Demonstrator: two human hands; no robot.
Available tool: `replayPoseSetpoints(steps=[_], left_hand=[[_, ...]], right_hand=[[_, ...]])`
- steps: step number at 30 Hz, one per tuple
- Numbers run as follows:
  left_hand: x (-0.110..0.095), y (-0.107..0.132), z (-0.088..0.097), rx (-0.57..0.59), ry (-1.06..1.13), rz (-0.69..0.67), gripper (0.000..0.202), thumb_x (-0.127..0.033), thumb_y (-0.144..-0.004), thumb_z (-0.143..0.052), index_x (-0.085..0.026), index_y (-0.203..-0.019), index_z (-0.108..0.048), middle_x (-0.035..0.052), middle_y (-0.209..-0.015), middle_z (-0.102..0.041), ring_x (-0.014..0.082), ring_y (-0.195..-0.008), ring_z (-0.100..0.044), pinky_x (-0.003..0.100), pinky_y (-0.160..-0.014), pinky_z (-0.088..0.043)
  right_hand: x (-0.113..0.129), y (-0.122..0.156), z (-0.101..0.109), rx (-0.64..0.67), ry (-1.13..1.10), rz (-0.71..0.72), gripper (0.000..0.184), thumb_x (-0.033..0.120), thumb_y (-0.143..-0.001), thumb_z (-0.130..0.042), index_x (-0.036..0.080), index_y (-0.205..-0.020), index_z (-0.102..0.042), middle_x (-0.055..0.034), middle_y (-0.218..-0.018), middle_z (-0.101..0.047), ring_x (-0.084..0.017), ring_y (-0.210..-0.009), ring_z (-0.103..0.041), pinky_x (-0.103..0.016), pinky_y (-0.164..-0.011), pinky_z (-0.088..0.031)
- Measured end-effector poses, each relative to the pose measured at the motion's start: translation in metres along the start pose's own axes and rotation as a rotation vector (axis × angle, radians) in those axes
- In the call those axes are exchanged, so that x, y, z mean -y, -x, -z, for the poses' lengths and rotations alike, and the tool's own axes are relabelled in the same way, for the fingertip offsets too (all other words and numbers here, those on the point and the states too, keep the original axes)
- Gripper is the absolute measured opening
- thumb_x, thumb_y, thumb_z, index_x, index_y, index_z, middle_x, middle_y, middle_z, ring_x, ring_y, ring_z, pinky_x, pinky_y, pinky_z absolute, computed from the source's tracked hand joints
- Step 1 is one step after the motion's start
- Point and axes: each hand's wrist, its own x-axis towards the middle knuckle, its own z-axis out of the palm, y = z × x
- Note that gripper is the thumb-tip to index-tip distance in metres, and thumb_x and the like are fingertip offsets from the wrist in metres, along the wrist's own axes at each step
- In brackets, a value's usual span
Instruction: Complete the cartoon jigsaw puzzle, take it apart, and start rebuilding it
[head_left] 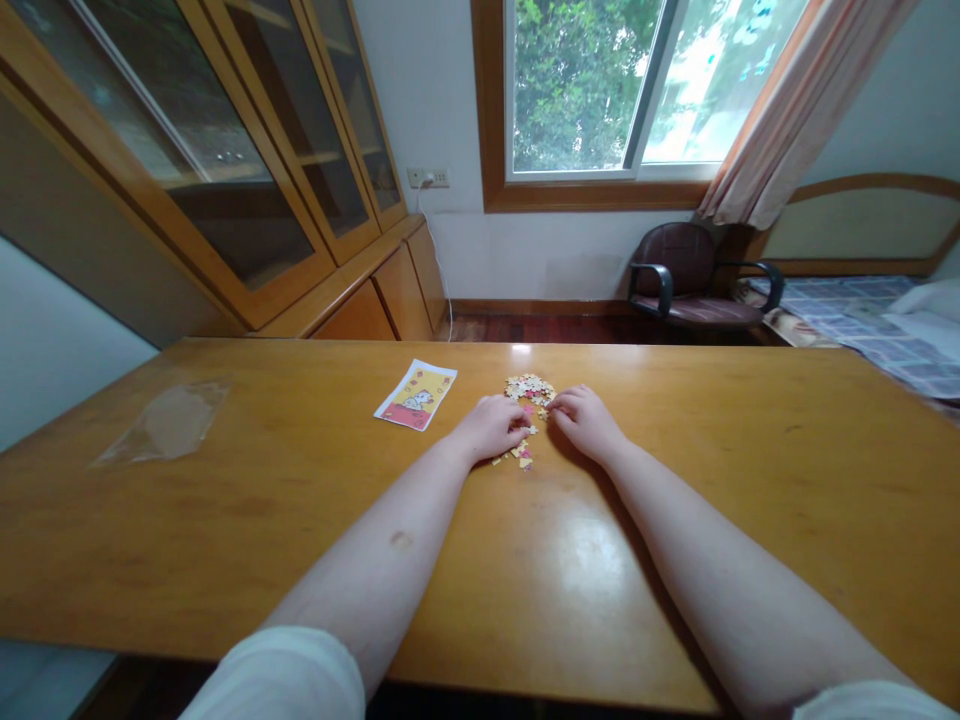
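A small heap of jigsaw puzzle pieces [530,388], mostly pale yellow with some pink, lies near the far edge of the wooden table. My left hand [495,425] rests at the left of the pieces, its fingers curled in over a few of them. On the other side, my right hand [585,420] has its fingertips pressed together at the heap's right edge, by a small piece. More loose pieces [523,455] lie nearer to me, below my left fingers. To the left is a picture card [417,396] with a white cartoon animal on yellow and red.
A clear plastic bag [169,420] lies flat on the left of the wooden table [300,520]. Beyond the table are a glass-door cabinet [247,150], an office chair [690,275], a bed [862,320] and a window [585,90] with a pink curtain [810,100].
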Motion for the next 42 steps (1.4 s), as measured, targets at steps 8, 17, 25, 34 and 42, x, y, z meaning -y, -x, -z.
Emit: replayPoseSetpoints(steps=[8,17,25,34,42], left_hand=[[0.001,-0.002,0.000,-0.002,-0.018,0.047,0.016,-0.028,-0.085,-0.055,-0.022,-0.083,-0.070,0.0029,-0.086,-0.071,0.0185,-0.084,-0.060,0.030,-0.079,-0.043],[-0.001,-0.001,0.002,-0.108,0.014,0.195,0.019,-0.027,-0.086,-0.051,-0.021,-0.087,-0.069,0.0039,-0.086,-0.067,0.0195,-0.086,-0.059,0.032,-0.081,-0.045],[-0.001,-0.001,0.003,-0.099,0.042,0.218,0.022,-0.024,-0.085,-0.049,-0.023,-0.092,-0.070,0.0036,-0.090,-0.068,0.0191,-0.089,-0.060,0.032,-0.083,-0.045],[0.000,-0.002,0.003,-0.094,0.051,0.213,0.021,-0.025,-0.085,-0.049,-0.021,-0.088,-0.069,0.0044,-0.090,-0.069,0.0191,-0.089,-0.060,0.031,-0.084,-0.046],[0.002,-0.002,0.002,-0.086,0.075,0.218,0.021,-0.025,-0.084,-0.049,-0.021,-0.088,-0.069,0.0046,-0.091,-0.069,0.0195,-0.089,-0.060,0.032,-0.084,-0.047]], right_hand=[[0.000,0.000,0.002,-0.080,-0.076,-0.018,0.020,0.016,-0.081,-0.050,0.021,-0.081,-0.070,-0.0058,-0.082,-0.068,-0.021,-0.085,-0.059,-0.036,-0.085,-0.045],[0.015,0.003,0.010,0.238,-0.014,0.214,0.019,0.034,-0.086,-0.055,0.025,-0.084,-0.073,-0.0034,-0.093,-0.071,-0.021,-0.097,-0.058,-0.049,-0.102,-0.027],[0.006,0.004,0.003,0.149,0.133,0.084,0.025,0.041,-0.086,-0.054,0.027,-0.094,-0.073,-0.0078,-0.108,-0.066,-0.025,-0.104,-0.054,-0.052,-0.103,-0.028],[-0.003,0.005,0.002,0.120,0.116,0.026,0.024,0.040,-0.085,-0.055,0.028,-0.079,-0.075,-0.0045,-0.118,-0.063,-0.029,-0.121,-0.043,-0.059,-0.107,-0.019],[-0.013,0.002,0.002,0.038,0.091,-0.048,0.024,0.028,-0.081,-0.053,0.025,-0.068,-0.073,-0.0042,-0.106,-0.068,-0.025,-0.109,-0.052,-0.053,-0.105,-0.025]])
